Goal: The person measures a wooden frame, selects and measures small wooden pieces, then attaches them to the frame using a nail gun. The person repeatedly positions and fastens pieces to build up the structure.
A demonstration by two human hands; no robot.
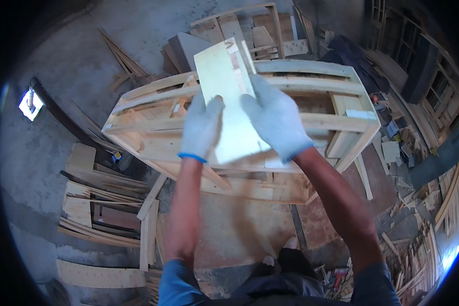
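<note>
A pale, flat wooden board (224,86) is held between my two hands over a wooden frame (321,122). My left hand (201,125), in a white knit glove with a blue cuff, grips the board's left edge with the thumb on top. Gloved the same way, my right hand (275,115) clasps the right edge, its thumb also on the face. The fingers beneath the board are hidden. Behind its upper right edge shows a narrow strip of wood (248,56). The frame is built of long slats and cross pieces with gaps between them.
Curved slats and panels (102,204) lie stacked on the left. A bright lamp (31,103) stands at the far left. Beyond the frame, more boards (260,35) lean together. Wood scraps (418,245) and a red-handled tool (339,278) are on the right floor, near my feet.
</note>
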